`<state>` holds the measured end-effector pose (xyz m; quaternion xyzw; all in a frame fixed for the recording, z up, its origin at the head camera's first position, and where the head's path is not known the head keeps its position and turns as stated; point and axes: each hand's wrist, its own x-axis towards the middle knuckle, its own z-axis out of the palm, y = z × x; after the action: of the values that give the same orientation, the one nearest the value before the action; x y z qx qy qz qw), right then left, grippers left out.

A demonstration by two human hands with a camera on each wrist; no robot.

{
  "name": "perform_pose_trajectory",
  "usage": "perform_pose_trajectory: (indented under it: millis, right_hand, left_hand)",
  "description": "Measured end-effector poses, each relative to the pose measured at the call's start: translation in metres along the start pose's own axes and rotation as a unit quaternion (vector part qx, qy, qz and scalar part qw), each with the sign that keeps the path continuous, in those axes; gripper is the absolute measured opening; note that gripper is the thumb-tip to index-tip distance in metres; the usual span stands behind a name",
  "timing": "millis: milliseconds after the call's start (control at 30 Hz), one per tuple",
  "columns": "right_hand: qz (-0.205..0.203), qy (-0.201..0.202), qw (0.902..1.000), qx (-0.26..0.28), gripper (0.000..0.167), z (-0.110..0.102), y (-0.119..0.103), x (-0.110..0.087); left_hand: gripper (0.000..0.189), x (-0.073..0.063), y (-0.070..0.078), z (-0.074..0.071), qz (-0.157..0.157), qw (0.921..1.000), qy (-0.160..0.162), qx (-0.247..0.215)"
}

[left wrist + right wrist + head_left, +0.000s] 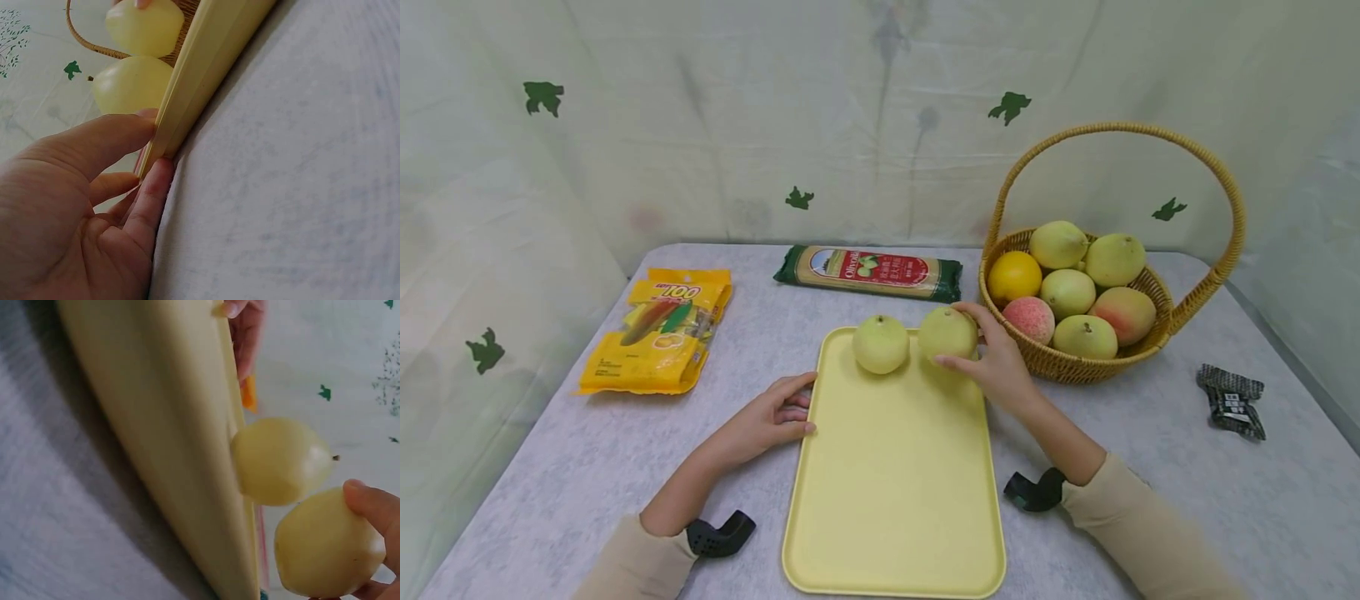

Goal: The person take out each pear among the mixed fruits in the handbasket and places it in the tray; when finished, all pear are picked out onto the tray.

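In the head view, a pale yellow tray [895, 492] lies lengthwise on the table. My left hand [775, 417] holds its left rim; in the left wrist view the thumb and fingers [149, 203] meet the tray's edge. One yellow-green pear [881, 344] rests at the tray's far left. Beside it my right hand [996, 358] grips a second pear [946, 335] between thumb and fingers, over the far right corner. The right wrist view shows this held pear [328, 544] slightly off the tray surface, its stem end hidden.
A wicker basket [1060, 365] with a tall handle holds several fruits behind my right hand. A pasta packet [868, 272] lies behind the tray. At left is a yellow candy bag [658, 333]; a small black wrapped packet [1232, 402] lies at far right.
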<state>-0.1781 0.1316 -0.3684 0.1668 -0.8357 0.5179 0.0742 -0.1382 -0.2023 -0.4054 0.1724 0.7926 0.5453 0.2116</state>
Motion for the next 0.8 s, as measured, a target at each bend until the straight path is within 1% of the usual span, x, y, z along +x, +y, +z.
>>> perform_pose_trajectory:
  millis: [33, 100, 267, 400, 467, 600, 700, 767, 800]
  right_hand:
    - [0.01, -0.007, 0.9999, -0.006, 0.069, 0.003, 0.007, 0.002]
    - [0.032, -0.019, 0.9992, -0.01, 0.071, 0.008, 0.012, 0.003]
    - [0.056, -0.044, 0.9973, 0.021, 0.073, 0.013, 0.021, 0.005]
    - [0.042, -0.068, 0.9962, 0.036, 0.071, 0.015, 0.024, 0.009]
    - [0.034, -0.081, 0.9956, 0.033, 0.071, 0.016, 0.024, 0.011]
    - [0.024, -0.093, 0.9954, -0.004, 0.074, 0.012, 0.018, 0.01]
    - [0.014, -0.09, 0.9955, -0.025, 0.073, 0.0, 0.008, 0.006]
    - [-0.003, -0.079, 0.9963, -0.034, 0.068, -0.014, -0.001, 0.003]
    - [-0.02, -0.07, 0.9968, -0.032, 0.063, -0.022, -0.004, 0.003]
  left_hand:
    - [0.072, 0.0, 0.0, 0.0, 0.0, 1.0, 0.0, 0.0]
    - [0.072, 0.0, 0.0, 0.0, -0.001, 1.0, 0.0, 0.001]
    - [0.072, 0.0, 0.0, 0.0, 0.001, 1.0, 0.001, 0.007]
    - [0.072, 0.0, 0.0, -0.001, 0.0, 1.0, 0.001, 0.009]
    - [0.072, -0.001, 0.0, -0.001, 0.0, 0.9999, 0.002, 0.011]
    - [0.072, -0.001, 0.0, -0.001, 0.001, 1.0, 0.002, 0.005]
    - [0.073, 0.0, 0.0, -0.001, 0.002, 1.0, -0.003, -0.001]
    - [0.073, 0.0, 0.0, -0.001, 0.003, 1.0, -0.005, -0.005]
    - [0.073, 0.0, 0.0, -0.001, 0.004, 1.0, -0.004, -0.005]
